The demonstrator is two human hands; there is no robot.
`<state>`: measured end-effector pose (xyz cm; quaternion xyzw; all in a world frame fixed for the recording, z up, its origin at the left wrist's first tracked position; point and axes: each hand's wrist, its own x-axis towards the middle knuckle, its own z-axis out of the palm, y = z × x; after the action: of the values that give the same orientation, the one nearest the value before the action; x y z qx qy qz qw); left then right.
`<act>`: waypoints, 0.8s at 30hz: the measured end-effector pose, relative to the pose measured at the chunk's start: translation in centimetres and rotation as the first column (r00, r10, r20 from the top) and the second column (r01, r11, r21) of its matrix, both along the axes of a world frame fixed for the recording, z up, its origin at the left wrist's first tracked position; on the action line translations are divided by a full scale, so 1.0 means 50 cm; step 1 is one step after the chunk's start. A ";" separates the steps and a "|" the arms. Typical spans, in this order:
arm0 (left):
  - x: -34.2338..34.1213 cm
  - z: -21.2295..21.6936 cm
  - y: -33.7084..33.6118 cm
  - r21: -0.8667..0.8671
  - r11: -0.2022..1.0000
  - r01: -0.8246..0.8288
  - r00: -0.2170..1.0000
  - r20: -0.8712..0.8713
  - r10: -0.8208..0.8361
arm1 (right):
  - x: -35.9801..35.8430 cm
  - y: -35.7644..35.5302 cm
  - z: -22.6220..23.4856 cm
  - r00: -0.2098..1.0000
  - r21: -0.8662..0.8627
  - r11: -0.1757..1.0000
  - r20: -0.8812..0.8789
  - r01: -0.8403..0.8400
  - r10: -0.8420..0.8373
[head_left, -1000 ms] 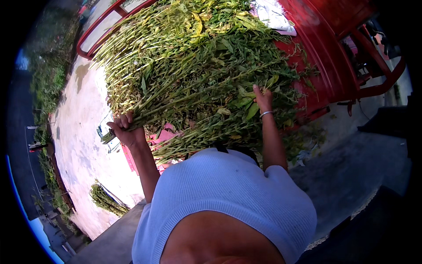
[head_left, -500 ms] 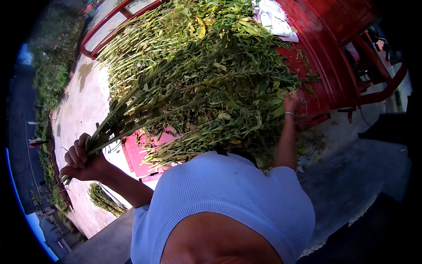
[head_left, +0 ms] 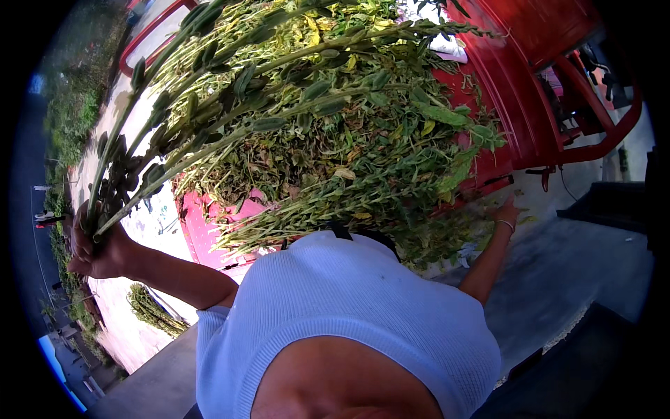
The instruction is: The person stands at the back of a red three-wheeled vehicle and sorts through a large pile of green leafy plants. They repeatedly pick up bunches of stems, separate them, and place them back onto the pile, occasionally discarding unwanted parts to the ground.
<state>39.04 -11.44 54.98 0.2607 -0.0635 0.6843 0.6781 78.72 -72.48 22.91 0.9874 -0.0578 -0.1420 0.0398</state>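
My left hand [head_left: 105, 251] is closed round the cut ends of a bunch of sesame stalks [head_left: 269, 125], held out at the left. Their green pods and leafy tips fan up and to the right, above a large heap of cut stalks and leaves [head_left: 293, 164]. Beyond the heap's right edge, over the ground beside the red vehicle, is my right hand [head_left: 506, 211], a band on its wrist. Its fingers look stretched out and I see nothing held in them.
The heap lies on the red bed [head_left: 485, 167] of a small cargo vehicle, with a red rail [head_left: 157, 28] at the far left. A white cloth [head_left: 450, 49] lies at the back right. On the pale ground at left rests another stalk bundle [head_left: 150, 311].
The stalks have risen toward me and moved left with my left hand. My right hand has gone from the heap's right edge out to the right and nearer, its fingers stretching out.
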 end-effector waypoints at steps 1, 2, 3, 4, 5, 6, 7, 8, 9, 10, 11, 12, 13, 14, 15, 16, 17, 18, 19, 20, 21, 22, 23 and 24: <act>0.016 -0.016 -0.007 -0.059 0.998 0.036 0.999 -0.001 -0.036 | -0.032 0.038 0.012 0.988 0.235 0.964 -0.055 -0.126 0.142; 0.033 -0.028 -0.015 -0.089 0.991 0.096 0.995 0.019 -0.095 | -0.068 0.089 -0.033 0.970 0.538 0.828 -0.070 -0.158 0.231; 0.045 -0.047 -0.027 -0.159 0.986 0.054 0.997 -0.042 -0.061 | -0.118 0.204 0.000 0.922 0.757 0.640 -0.145 -0.131 0.360; 0.053 -0.065 -0.032 -0.157 0.975 0.156 0.987 -0.024 -0.162 | -0.161 0.303 0.027 0.836 0.888 0.425 -0.365 0.179 0.410; 0.061 -0.079 -0.040 -0.121 0.954 0.274 0.962 0.033 -0.272 | -0.196 0.375 0.041 0.813 0.952 0.100 -0.299 0.288 0.500; 0.066 -0.086 -0.046 -0.143 0.949 0.280 0.960 0.028 -0.279 | -0.219 0.435 0.050 0.852 0.927 -0.132 -0.256 0.350 0.457; 0.063 -0.086 -0.054 -0.161 0.948 0.274 0.961 0.012 -0.276 | -0.234 0.479 0.055 0.881 0.846 -0.362 -0.230 0.391 0.414; 0.056 -0.093 -0.060 -0.146 0.962 0.229 0.972 -0.025 -0.235 | -0.238 0.506 0.073 0.871 0.802 -0.416 -0.246 0.429 0.425; 0.043 -0.098 -0.063 -0.150 0.968 0.201 0.975 -0.067 -0.213 | -0.238 0.529 0.098 0.860 0.752 -0.466 -0.261 0.466 0.439; 0.039 -0.107 -0.066 -0.139 0.955 0.264 0.960 -0.054 -0.273 | -0.231 0.548 0.113 0.853 0.704 -0.514 -0.268 0.491 0.448; 0.041 -0.122 -0.065 -0.141 0.932 0.335 0.939 -0.031 -0.342 | -0.227 0.562 0.101 0.804 0.620 -0.534 -0.307 0.575 0.510; 0.050 -0.136 -0.070 -0.147 0.939 0.309 0.946 -0.052 -0.320 | -0.224 0.576 0.074 0.748 0.527 -0.544 -0.337 0.653 0.572; 0.049 -0.146 -0.081 -0.163 0.950 0.267 0.958 -0.063 -0.280 | -0.225 0.590 0.047 0.674 0.419 -0.534 -0.356 0.734 0.647; 0.042 -0.153 -0.092 -0.174 0.949 0.262 0.958 -0.076 -0.278 | -0.236 0.609 0.038 0.609 0.427 -0.456 -0.357 0.781 0.708; 0.034 -0.161 -0.099 -0.186 0.948 0.257 0.957 -0.087 -0.276 | -0.243 0.627 0.033 0.607 0.343 -0.503 -0.384 0.794 0.696; 0.018 -0.168 -0.105 -0.191 0.937 0.291 0.948 -0.077 -0.310 | -0.255 0.648 0.038 0.594 0.253 -0.540 -0.416 0.803 0.688; 0.004 -0.172 -0.114 -0.195 0.927 0.319 0.939 -0.068 -0.338 | -0.264 0.668 0.037 0.574 0.160 -0.570 -0.451 0.806 0.684; -0.002 -0.171 -0.126 -0.145 0.896 0.419 0.905 -0.014 -0.425 | -0.255 0.682 0.032 0.680 0.190 -0.664 -0.365 0.723 0.636; -0.018 -0.175 -0.137 -0.135 0.892 0.430 0.899 -0.027 -0.438 | -0.244 0.688 0.038 0.731 0.208 -0.709 -0.327 0.674 0.599; -0.039 -0.190 -0.140 -0.218 0.892 0.396 0.908 -0.049 -0.416 | -0.232 0.685 0.053 0.778 0.224 -0.751 -0.290 0.621 0.557; -0.059 -0.211 -0.139 -0.302 0.884 0.358 0.917 -0.064 -0.393 | -0.227 0.673 0.077 0.797 0.280 -0.747 -0.253 0.602 0.548; -0.080 -0.246 -0.130 -0.396 0.860 0.322 0.926 -0.057 -0.373 | -0.222 0.662 0.093 0.813 0.334 -0.742 -0.201 0.581 0.546; -0.103 -0.291 -0.121 -0.482 0.814 0.323 0.922 -0.034 -0.386 | -0.232 0.647 0.093 0.810 0.354 -0.730 -0.204 0.585 0.550; -0.134 -0.348 -0.102 -0.572 0.760 0.308 0.918 -0.030 -0.395 | -0.252 0.636 0.091 0.789 0.351 -0.708 -0.217 0.613 0.575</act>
<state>32.34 -16.56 37.58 0.0858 0.1412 0.5114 0.8433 66.10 -40.70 27.47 0.1922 0.0867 -0.4021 -0.8910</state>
